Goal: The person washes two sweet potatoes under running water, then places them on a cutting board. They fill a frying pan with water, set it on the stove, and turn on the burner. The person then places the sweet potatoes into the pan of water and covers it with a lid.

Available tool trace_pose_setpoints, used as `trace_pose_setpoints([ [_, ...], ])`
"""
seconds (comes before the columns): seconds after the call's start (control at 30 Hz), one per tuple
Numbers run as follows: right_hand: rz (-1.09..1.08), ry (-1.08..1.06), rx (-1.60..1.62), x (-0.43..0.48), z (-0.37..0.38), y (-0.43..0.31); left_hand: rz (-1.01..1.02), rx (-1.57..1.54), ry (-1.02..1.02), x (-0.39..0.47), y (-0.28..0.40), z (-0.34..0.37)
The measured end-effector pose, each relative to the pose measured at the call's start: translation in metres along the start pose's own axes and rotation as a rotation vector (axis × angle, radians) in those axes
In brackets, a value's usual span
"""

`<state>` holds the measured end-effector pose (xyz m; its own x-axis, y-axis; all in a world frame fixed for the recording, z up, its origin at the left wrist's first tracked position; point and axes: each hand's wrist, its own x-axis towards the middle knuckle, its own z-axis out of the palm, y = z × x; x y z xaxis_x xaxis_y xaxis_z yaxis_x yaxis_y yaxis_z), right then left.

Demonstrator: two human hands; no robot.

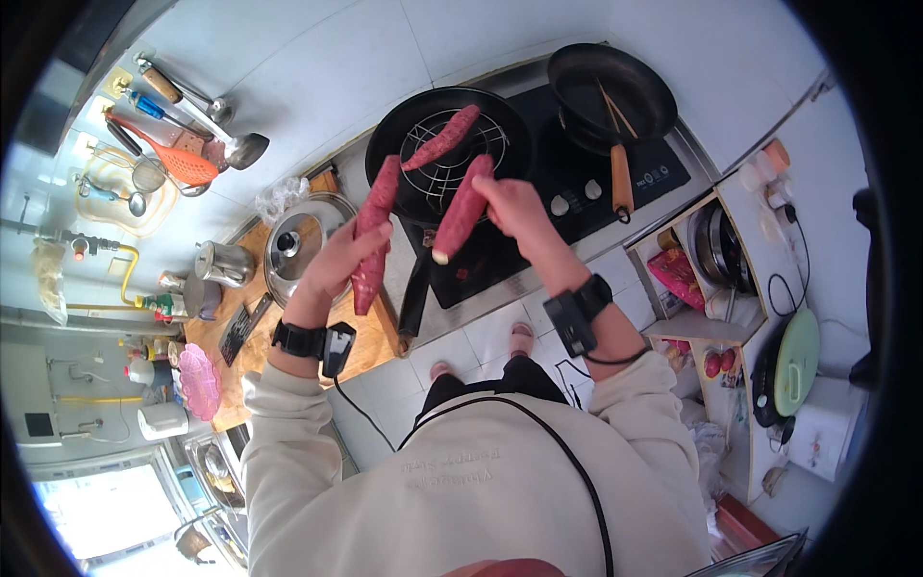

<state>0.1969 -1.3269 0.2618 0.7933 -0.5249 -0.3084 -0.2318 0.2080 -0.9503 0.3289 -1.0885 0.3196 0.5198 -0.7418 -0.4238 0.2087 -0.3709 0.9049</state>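
My left hand (335, 263) grips a long red-skinned sweet potato (376, 209) near its middle, over the left side of the stove. With my right hand (512, 205) I hold a second sweet potato (461, 213), its pale cut-looking end pointing down towards me. Beyond both hands sits a black wok (382, 122) with a round wire steaming rack (436, 191) inside. One more sweet potato (443, 138) lies slantwise on that rack. The wok's dark handle (414, 296) points towards me, past the stove's front edge.
Right of the wok, a black frying pan (577, 68) with a wooden handle (621, 180) holds chopsticks (616, 108). On the wooden counter (346, 360) are a glass lid (303, 238) and a cleaver (241, 328). Ladles and a skimmer (184, 164) hang on the wall. Shelves (699, 332) stand at right.
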Motion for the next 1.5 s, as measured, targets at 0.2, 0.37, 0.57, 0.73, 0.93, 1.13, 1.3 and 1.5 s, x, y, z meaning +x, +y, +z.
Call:
trace_pose_setpoints([
  [0.2, -0.148, 0.190, -0.361, 0.103, -0.022, 0.013, 0.053, 0.230, 0.190, 0.041, 0.025, -0.010],
  [0.37, 0.020, 0.029, -0.342, 0.142, -0.025, 0.024, -0.001, 0.520, 0.201, 0.083, 0.029, -0.030],
  [0.57, -0.092, 0.189, -0.744, 0.151, -0.022, 0.011, 0.105, 0.779, 0.394, 0.125, 0.024, -0.048],
  [0.73, -0.002, 0.033, -0.837, 0.143, -0.027, -0.002, 0.220, 0.661, 0.455, 0.158, 0.030, -0.061],
  [0.93, -0.011, 0.018, -0.806, 0.144, -0.026, -0.003, 0.257, 0.815, 0.385, 0.210, 0.033, -0.054],
  [1.13, -0.040, 0.035, -0.752, 0.152, -0.025, 0.004, 0.305, 0.825, 0.271, 0.247, 0.028, -0.040],
  [1.3, -0.040, 0.093, -0.696, 0.151, -0.021, 0.003, 0.370, 0.834, 0.204, 0.263, 0.017, -0.031],
  [1.5, -0.081, 0.072, -0.787, 0.138, -0.019, -0.007, 0.591, 0.837, 0.253, 0.270, 0.007, -0.037],
])
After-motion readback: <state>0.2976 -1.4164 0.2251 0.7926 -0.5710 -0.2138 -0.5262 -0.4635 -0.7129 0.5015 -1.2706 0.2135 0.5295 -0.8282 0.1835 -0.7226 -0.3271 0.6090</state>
